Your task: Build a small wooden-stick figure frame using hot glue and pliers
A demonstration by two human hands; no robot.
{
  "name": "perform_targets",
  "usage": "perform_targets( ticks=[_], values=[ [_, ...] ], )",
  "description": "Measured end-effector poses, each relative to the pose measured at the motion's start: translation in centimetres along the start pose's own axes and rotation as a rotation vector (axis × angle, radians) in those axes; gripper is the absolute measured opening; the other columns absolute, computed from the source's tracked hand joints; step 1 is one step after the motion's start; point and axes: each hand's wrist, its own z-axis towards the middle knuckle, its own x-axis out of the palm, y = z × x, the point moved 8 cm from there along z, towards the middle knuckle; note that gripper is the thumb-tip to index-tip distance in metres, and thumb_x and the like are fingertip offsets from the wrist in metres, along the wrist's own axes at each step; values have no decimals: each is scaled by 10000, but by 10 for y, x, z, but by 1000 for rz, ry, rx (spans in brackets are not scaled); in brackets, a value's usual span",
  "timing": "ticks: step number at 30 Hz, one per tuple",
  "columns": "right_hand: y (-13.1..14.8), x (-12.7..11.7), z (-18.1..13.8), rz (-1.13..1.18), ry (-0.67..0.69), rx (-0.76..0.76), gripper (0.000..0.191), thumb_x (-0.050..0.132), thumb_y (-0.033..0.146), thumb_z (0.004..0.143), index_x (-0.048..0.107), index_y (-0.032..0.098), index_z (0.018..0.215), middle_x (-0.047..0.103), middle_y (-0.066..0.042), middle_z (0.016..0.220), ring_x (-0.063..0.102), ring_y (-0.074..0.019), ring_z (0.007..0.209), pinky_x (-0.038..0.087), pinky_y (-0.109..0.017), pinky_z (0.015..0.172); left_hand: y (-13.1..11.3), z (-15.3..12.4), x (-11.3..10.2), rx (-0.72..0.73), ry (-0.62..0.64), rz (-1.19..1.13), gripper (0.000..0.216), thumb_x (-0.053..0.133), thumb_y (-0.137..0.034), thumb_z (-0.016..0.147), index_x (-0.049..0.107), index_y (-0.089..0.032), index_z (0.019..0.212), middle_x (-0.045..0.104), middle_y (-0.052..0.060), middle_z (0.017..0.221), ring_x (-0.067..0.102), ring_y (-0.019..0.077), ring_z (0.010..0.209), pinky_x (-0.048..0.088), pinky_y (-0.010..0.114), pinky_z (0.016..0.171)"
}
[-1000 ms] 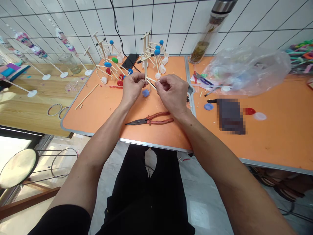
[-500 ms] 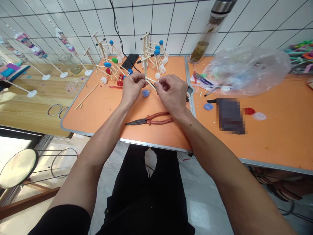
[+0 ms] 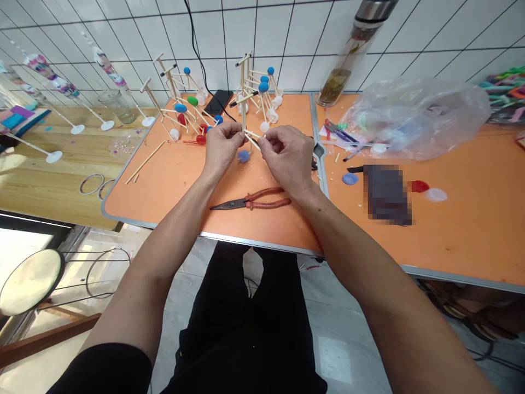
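Over the orange table, my left hand (image 3: pixel 225 145) pinches one end of a small frame of thin wooden sticks (image 3: pixel 253 138). At the frame's other end, my right hand (image 3: pixel 287 156) grips a stick between thumb and fingertips. An upright stick with a dark-tipped crosspiece rises behind my left fingertips; whether it belongs to the held frame I cannot tell. Just below the frame shows a blue round piece (image 3: pixel 243 156). Red-handled long-nose pliers (image 3: pixel 250 203) lie near my right wrist, their jaws pointing left.
Stick models with coloured balls (image 3: pixel 180 108) stand at the back left, more (image 3: pixel 262 87) behind my hands. A phone (image 3: pixel 219 103) lies between them. A tall bottle (image 3: pixel 344 60), a plastic bag (image 3: pixel 418 117) and a pixelated dark object (image 3: pixel 388 194) are on the right. Loose sticks (image 3: pixel 145 162) lie left.
Both hands keep their hold and stay almost in place. The held sticks have shifted only very slightly; the pliers have not moved.
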Motion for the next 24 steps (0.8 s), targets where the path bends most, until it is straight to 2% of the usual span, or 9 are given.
perform_targets(
  ticks=[11,20,24],
  values=[
    [-1,0,0,-3,14,26,137,685,332,1058,727,255,952,742,-60,963,725,-222,942,621,-398,932,6,3,-1,2,-3,-1,175,738,-25,825,784,-182,888,786,7,802,776,162,784,670,313,814],
    [1,-1,0,4,11,11,135,675,328,1058,719,256,953,731,-48,942,720,-219,945,608,-395,931,5,2,0,3,5,6,190,722,-21,813,783,-186,886,796,9,819,782,161,805,666,294,802],
    [2,-1,0,-2,3,-3,123,694,291,1053,710,254,936,728,-39,931,714,-208,920,605,-380,916,6,2,0,1,15,2,189,729,-20,816,784,-185,892,801,19,837,790,173,820,677,331,842]
  ],
)
